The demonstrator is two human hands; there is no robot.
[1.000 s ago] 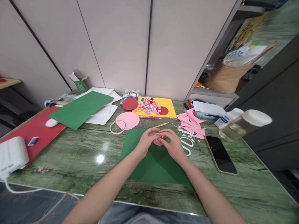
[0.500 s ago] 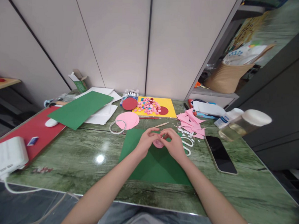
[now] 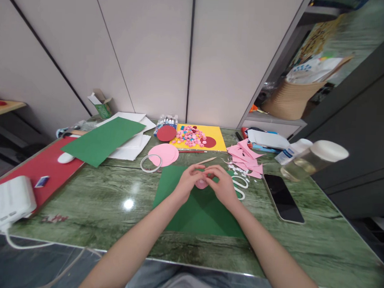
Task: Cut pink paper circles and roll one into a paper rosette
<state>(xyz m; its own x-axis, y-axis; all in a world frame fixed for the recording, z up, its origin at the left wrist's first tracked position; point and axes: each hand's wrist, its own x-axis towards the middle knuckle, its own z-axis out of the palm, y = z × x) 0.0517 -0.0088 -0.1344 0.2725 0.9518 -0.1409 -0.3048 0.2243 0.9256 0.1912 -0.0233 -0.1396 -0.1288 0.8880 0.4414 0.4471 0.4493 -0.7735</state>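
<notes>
Between my two hands is a small piece of pink paper (image 3: 201,184), curled or rolled, above a green sheet (image 3: 204,216). My left hand (image 3: 189,181) pinches it from the left, fingers closed. From the right, my right hand (image 3: 221,184) pinches the same piece, its fingertips meeting the left ones. Fingers hide much of the paper's shape. White-handled scissors (image 3: 241,187) lie right beside my right hand, their blades out of sight. Beyond my hands lies a wooden stick (image 3: 208,160).
Pink paper circles (image 3: 168,153) and a tape roll (image 3: 151,163) lie at left. Small pink pieces (image 3: 190,136) are heaped on a yellow sheet (image 3: 219,132). Pink scraps (image 3: 245,157), a phone (image 3: 283,198) and a bottle (image 3: 315,160) stand or lie at right.
The pink paper has shifted very slightly up and left between my fingers, and its visible face has turned a little. My hands stay in nearly the same place.
</notes>
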